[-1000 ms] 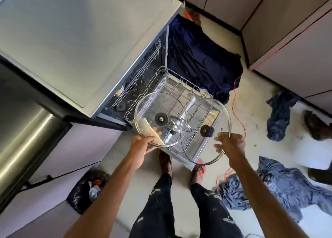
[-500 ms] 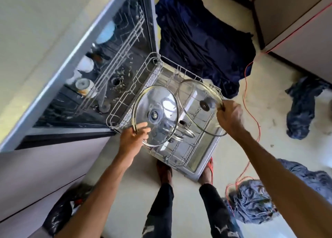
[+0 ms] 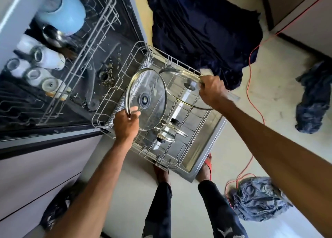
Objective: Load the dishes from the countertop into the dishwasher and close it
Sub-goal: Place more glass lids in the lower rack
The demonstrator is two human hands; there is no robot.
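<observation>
Two glass lids hang over the pulled-out lower rack, one in each hand. The left hand pinches the near rim of the left lid, thumb on the glass. The right hand is curled round the outer rim of the right lid, which tilts down towards the tines.

The main risk is glass striking glass. The two rims come very close at the top, though through clear glass I cannot tell whether they touch. An edge-only hold also leaves each lid free to swing or slip, more so if the rim is wet. Two small lids already stand in the rack just below the left one, so a careless lowering could knock them over. A lid set between the wrong tines would probably lean and rattle. A drop would land on the steel door, close above the person's feet.
</observation>
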